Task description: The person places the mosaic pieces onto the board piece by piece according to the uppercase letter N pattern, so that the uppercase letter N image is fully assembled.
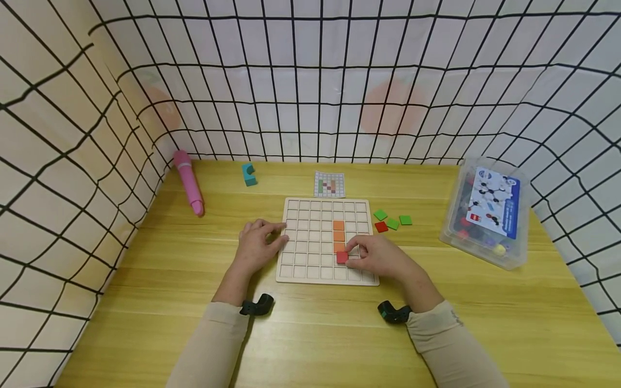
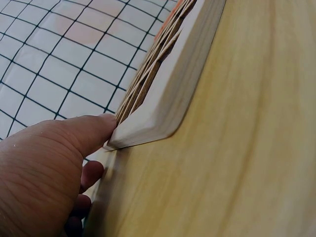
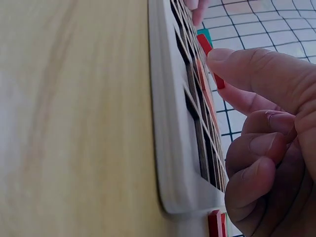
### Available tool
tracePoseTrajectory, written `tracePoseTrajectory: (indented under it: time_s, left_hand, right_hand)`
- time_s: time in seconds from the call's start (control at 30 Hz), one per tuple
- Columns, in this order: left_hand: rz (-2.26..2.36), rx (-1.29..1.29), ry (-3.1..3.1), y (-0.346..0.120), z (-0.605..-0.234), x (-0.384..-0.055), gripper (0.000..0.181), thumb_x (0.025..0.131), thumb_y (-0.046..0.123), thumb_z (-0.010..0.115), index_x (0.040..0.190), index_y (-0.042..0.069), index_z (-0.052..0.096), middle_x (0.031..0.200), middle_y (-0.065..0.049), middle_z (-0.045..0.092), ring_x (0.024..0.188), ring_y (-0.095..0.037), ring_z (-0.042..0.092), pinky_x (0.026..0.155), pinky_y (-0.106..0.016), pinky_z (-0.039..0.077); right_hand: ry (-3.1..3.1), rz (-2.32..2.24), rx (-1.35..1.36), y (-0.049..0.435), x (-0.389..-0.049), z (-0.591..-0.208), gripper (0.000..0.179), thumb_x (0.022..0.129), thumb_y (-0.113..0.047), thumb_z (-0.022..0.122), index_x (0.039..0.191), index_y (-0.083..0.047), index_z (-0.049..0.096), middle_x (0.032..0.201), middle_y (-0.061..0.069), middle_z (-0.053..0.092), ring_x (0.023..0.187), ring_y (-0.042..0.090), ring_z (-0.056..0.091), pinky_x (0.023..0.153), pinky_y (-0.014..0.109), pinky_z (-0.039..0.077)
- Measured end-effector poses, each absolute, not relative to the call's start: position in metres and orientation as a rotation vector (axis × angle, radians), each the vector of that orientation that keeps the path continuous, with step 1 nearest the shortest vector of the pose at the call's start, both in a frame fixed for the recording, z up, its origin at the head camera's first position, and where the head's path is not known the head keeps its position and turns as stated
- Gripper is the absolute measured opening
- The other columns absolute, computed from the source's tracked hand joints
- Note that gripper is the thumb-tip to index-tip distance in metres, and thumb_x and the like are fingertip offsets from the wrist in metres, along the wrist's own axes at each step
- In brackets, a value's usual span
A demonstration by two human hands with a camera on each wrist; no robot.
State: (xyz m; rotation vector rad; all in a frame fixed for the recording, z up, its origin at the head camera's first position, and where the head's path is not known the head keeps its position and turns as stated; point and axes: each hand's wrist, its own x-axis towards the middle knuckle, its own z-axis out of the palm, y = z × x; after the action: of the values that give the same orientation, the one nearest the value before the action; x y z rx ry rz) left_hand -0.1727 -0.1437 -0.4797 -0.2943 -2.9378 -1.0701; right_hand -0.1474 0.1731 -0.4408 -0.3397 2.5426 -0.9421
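A wooden grid board [image 1: 307, 274] lies in the middle of the table, with a column of orange square tiles [image 1: 338, 236] in its cells. My right hand [image 1: 383, 257] pinches a red square tile [image 1: 342, 257] between thumb and forefinger, just below that column. In the right wrist view the red tile [image 3: 217, 79] is tilted close over the board, and the other fingers are curled. At the board's left edge is my left hand [image 1: 254, 245], its thumb and forefinger touching the rim. The left wrist view shows the thumb [image 2: 94, 131] resting at the board's corner.
Beyond the board lies a small pattern card [image 1: 329, 185]. Several green tiles [image 1: 405, 220] and a red tile [image 1: 381, 227] lie to its right. A lidded plastic box [image 1: 485, 210] stands far right; a pink microphone-shaped object [image 1: 188, 182] and a teal block [image 1: 249, 175] are at the left back.
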Motion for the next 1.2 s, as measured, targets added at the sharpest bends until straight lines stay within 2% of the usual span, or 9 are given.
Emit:
tracePoseTrajectory:
  time_s: [0.73, 0.93, 1.2]
  left_hand:
    - [-1.053, -0.308, -2.927, -0.144, -0.48, -0.173, 0.039, 0.097, 0.039, 0.069, 0.132, 0.022, 0.071, 0.116, -0.007, 0.065, 0.105, -0.028, 0.048, 0.092, -0.047, 0.031]
    - [-1.052, -0.307, -2.926, -0.143, -0.481, -0.172, 0.039, 0.097, 0.039, 0.069, 0.132, 0.022, 0.07, 0.116, -0.006, 0.065, 0.104, -0.026, 0.047, 0.092, -0.046, 0.031]
    - [-1.045, -0.304, -2.923, -0.144, -0.479, -0.172, 0.039, 0.097, 0.039, 0.07, 0.132, 0.022, 0.071, 0.116, -0.006, 0.065, 0.104, -0.027, 0.048, 0.09, -0.046, 0.031]
  right_hand:
    - [2.585, -0.825, -0.342, 0.164, -0.145, -0.446, 0.018, 0.088, -0.029, 0.079, 0.102, -0.026, 0.068, 0.07, -0.002, 0.05, 0.06, 0.015, 0.046, 0.056, 0.029, 0.036]
    - [2.581, -0.822, -0.326, 0.169, -0.145, -0.445, 0.021, 0.088, -0.03, 0.079, 0.106, -0.027, 0.069, 0.071, -0.001, 0.05, 0.062, 0.016, 0.047, 0.057, 0.03, 0.036]
    - [2.592, -0.909, -0.285, 0.194, -0.147, -0.438, 0.032, 0.089, -0.03, 0.079, 0.116, -0.017, 0.069, 0.071, -0.001, 0.044, 0.061, 0.017, 0.041, 0.057, 0.028, 0.033]
